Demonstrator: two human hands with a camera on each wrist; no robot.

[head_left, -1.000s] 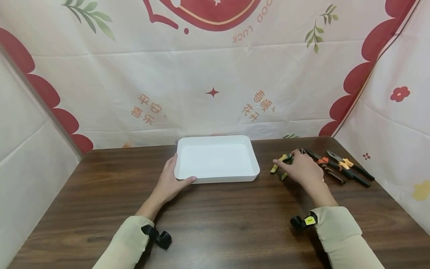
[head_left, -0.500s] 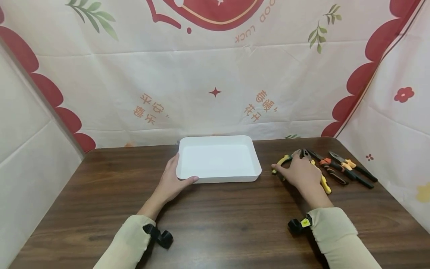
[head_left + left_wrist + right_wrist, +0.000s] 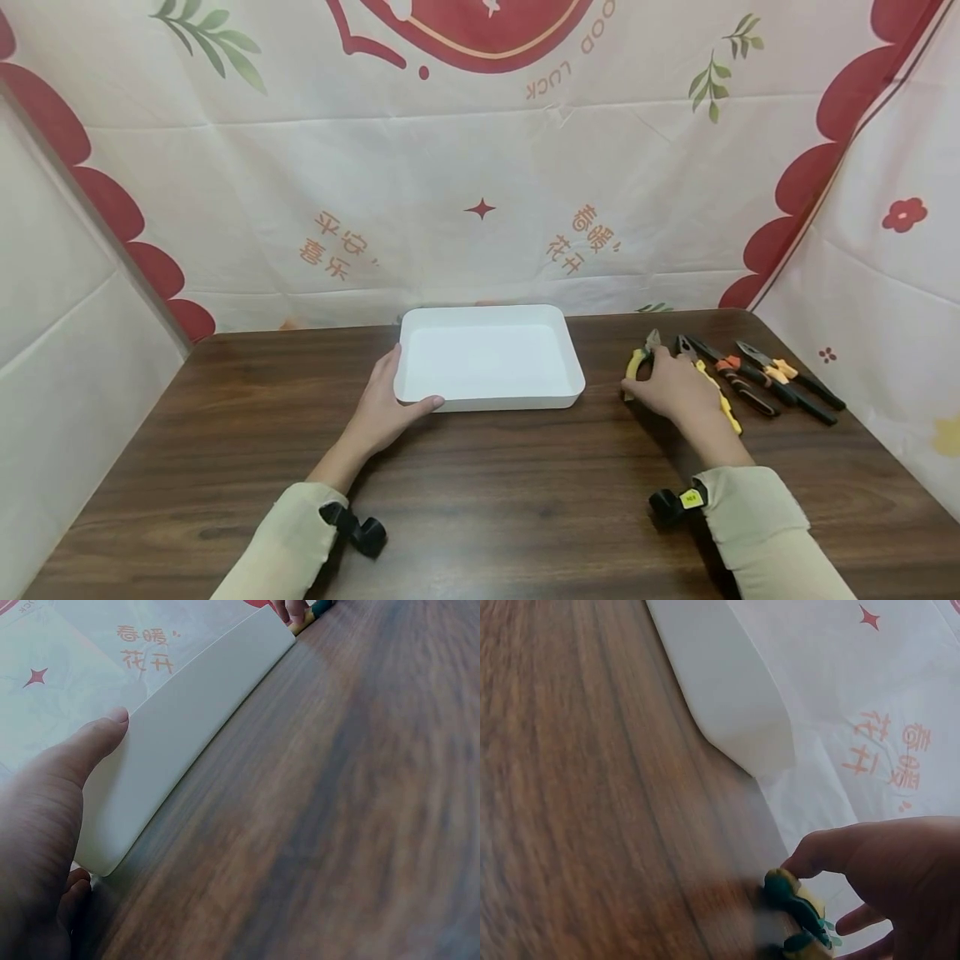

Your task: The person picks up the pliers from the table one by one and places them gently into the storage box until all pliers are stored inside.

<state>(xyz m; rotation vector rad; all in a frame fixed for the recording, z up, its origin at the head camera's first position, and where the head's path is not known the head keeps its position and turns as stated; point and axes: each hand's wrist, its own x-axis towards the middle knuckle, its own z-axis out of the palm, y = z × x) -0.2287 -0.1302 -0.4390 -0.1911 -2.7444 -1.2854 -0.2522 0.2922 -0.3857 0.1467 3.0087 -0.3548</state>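
My left hand holds the near left corner of a shallow white tray, thumb at the front rim and fingers along the left side. In the left wrist view the thumb lies against the tray's outer wall. Right of the tray, my right hand grips a pair of pliers with yellow and dark green handles, its metal nose pointing to the back. The right wrist view has the thumb on the end of one handle, fingers on the far side; the hand hides part of the pliers.
Just right of my right hand lies another pair of pliers with yellow handles. Beyond it are orange-and-black pliers and a pair with black and light orange handles. A patterned cloth hangs behind the brown table.
The yellow and green handles, spread apart earlier, have come closer together in my right hand, and the pliers' left handle has shifted right. My left hand stays on the tray.
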